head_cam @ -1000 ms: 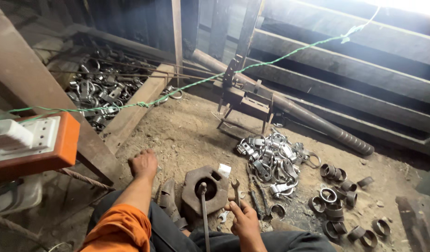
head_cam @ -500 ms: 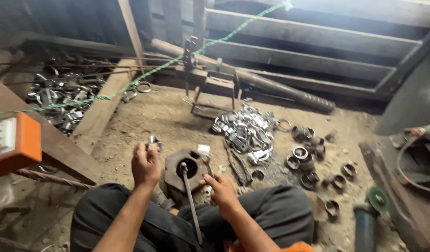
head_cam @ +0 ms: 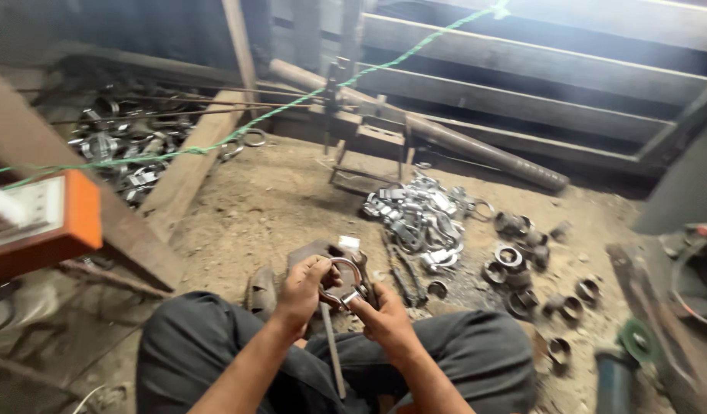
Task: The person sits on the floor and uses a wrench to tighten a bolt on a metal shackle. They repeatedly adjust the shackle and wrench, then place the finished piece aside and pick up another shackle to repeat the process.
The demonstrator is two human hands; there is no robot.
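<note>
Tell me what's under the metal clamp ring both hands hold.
Under the clamp ring, held by the left hand and right hand, a thin rod stands between the knees. The hands cover most of the block below.

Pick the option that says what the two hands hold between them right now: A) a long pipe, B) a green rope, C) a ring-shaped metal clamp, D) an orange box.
C: the left hand and right hand both grip a ring-shaped metal clamp above the lap.

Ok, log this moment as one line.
left hand and right hand: both gripping metal clamp ring | clamp pile beyond on dirt floor
</note>
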